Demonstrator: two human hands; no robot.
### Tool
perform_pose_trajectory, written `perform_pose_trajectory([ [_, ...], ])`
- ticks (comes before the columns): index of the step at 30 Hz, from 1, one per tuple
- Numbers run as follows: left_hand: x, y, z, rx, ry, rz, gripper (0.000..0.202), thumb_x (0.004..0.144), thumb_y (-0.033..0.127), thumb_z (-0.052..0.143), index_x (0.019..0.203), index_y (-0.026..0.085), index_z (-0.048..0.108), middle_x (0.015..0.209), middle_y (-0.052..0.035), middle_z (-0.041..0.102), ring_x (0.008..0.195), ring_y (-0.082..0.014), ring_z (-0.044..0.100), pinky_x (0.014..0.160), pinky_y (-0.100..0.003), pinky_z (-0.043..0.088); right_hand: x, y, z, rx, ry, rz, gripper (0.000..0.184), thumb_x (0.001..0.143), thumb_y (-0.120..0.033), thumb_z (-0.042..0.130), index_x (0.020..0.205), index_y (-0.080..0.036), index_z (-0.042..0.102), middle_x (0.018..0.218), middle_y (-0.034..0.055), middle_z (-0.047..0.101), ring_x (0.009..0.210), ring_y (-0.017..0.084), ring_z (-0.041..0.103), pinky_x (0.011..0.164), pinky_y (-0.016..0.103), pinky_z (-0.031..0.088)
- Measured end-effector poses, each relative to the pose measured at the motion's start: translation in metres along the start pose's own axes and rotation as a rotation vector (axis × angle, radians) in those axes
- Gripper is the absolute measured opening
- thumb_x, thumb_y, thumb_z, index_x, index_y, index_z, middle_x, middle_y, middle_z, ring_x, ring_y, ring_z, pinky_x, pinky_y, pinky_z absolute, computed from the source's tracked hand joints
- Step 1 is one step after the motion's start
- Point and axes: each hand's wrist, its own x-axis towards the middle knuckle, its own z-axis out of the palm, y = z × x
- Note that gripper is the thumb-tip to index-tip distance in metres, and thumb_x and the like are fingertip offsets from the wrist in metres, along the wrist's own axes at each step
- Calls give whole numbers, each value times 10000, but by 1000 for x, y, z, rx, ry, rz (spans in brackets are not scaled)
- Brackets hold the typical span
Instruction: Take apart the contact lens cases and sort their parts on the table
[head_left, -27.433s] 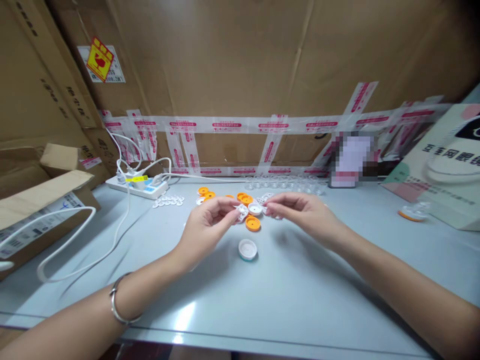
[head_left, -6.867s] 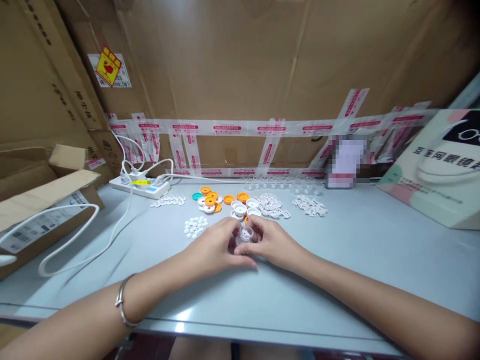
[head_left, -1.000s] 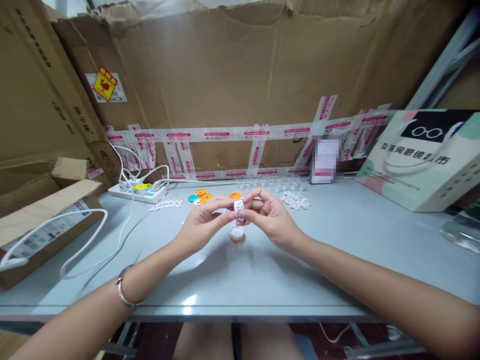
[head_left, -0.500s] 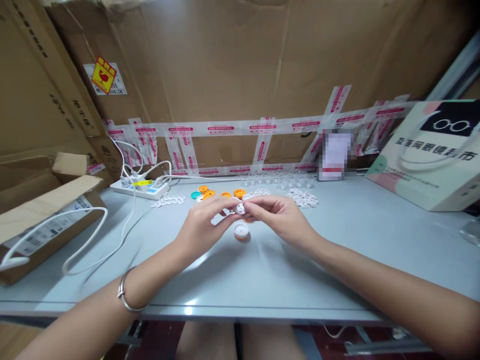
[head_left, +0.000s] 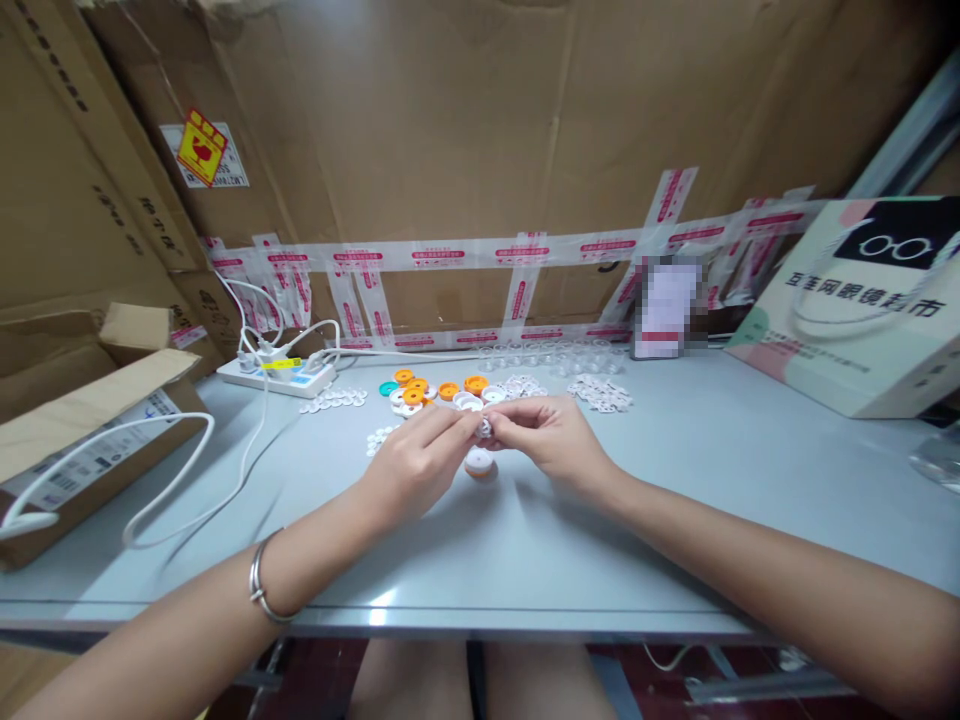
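Between the fingertips of both hands is a small round white plastic piece with dark marks on it. My left hand pinches it from the left, its fingers drawn together. From the right, my right hand grips the same piece between thumb and forefinger. Just below the fingers, a white and orange round cap stands on the table. Behind the hands lie several orange caps, white caps and a teal cap. The fingers partly cover the held piece.
Small white pieces lie in piles at the back right and left. Clear round parts line the cardboard. A power strip with white cables and an open carton are left; a phone and paper bag are right.
My left fingers have closed in on the small white piece, and the left hand has turned. Both hands remain together above the cap, and the view has shifted slightly.
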Motion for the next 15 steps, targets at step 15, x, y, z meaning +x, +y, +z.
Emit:
perform_pose_trajectory([
  [15, -1, -4, 4, -336, 163, -262, 166, 761, 120, 614, 925, 140, 615, 766, -33, 652, 677, -102, 593, 658, -228, 504, 13, -2, -8, 206, 5, 380, 107, 639, -209, 668, 661, -141, 589, 589, -3, 645, 522, 60, 578, 587, 197, 474],
])
